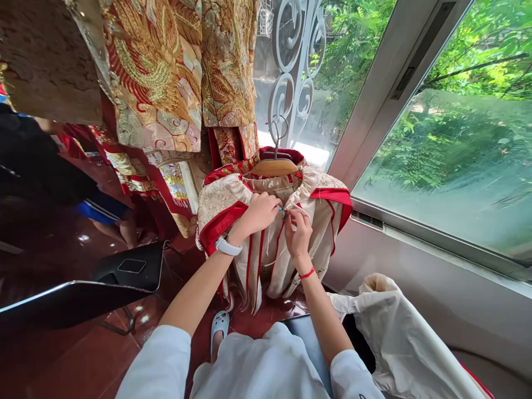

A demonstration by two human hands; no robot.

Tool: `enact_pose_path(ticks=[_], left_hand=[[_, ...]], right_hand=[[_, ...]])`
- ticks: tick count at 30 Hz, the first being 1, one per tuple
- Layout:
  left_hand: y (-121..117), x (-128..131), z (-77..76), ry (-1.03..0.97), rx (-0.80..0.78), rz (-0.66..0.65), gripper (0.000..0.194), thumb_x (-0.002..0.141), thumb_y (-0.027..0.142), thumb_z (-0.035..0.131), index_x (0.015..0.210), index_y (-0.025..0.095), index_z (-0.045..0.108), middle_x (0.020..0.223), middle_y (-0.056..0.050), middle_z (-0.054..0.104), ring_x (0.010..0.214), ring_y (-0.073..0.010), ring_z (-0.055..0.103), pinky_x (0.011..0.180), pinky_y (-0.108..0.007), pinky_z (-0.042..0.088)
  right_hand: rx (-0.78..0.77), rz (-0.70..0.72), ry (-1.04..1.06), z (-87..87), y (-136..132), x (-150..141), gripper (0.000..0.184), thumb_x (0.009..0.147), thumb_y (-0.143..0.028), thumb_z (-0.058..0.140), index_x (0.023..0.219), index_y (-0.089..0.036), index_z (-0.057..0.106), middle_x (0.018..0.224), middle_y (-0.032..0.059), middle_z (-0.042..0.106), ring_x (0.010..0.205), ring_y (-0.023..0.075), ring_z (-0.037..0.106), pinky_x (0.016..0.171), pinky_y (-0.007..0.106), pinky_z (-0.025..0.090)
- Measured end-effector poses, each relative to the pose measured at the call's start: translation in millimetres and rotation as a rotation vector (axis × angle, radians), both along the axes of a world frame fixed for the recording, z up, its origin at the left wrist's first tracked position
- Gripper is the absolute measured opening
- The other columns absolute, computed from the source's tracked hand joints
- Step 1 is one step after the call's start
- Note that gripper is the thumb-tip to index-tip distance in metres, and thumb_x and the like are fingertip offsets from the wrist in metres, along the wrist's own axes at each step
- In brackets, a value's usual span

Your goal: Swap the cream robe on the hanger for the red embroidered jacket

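Note:
A cream and red embroidered garment (218, 202) hangs in front of me from a wooden hanger (274, 168) with a metal hook. Its gathered cream waistband (306, 185) droops open at the front. My left hand (262, 213) is closed in a pinch at the middle of this opening, with a tiny teal-blue bit (281, 209) at the fingertips. Close beside it, my right hand (298, 231) pinches too, near a small dark piece. What exactly either hand grips is too small to tell. A thin cream cord (274, 261) dangles below the hands.
Gold and red embroidered garments (153, 72) hang at the upper left. A window (449, 166) fills the right side. A black chair (124, 271) with a phone-like object on it stands left, near another person's leg (128, 230). White cloth (394, 327) lies at lower right.

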State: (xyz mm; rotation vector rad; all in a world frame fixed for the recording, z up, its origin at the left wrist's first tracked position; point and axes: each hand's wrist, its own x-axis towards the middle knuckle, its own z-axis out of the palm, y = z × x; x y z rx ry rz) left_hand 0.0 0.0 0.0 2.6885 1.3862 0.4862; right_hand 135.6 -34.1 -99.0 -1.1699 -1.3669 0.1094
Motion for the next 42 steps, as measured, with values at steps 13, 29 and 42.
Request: enact_pose_path(ticks=[13,29,42], left_hand=[[-9.1,-0.5,-4.3,-0.004,0.091,-0.009,0.03,0.1,0.018,0.039,0.095,0.015,0.069,0.102,-0.011,0.073,0.102,-0.0263,0.06,0.093,-0.044,0.038],[-52.6,-41.2,4.6,-0.22,0.157,0.357,0.023,0.091,0.03,0.058,0.107,0.017,0.067,0.112,-0.015,0.07,0.11,-0.0333,0.061,0.101,-0.049,0.043],[-0.8,-73.6,-28.7,-0.493,0.269,0.817,0.05,0.09,0.024,0.045,0.139,0.015,0.054,0.133,-0.027,0.062,0.123,-0.0432,0.058,0.098,-0.061,0.045]], right_hand=[[-0.026,-0.056,-0.38,7.9,-2.4,8.3,0.029,0.1,-0.022,0.043,0.084,-0.019,0.067,0.094,0.0097,0.068,0.085,0.0192,0.064,0.075,0.03,0.051],[-0.217,-0.343,-0.367,5.3,-34.5,30.0,0.048,0.088,-0.05,0.061,0.125,-0.019,0.058,0.119,0.0158,0.061,0.111,0.03,0.057,0.095,0.046,0.047],[-0.145,-0.384,-0.104,65.4,62.7,83.4,0.058,0.082,-0.014,0.041,0.136,-0.028,0.057,0.148,0.0156,0.045,0.142,0.0353,0.032,0.108,0.069,0.032]])
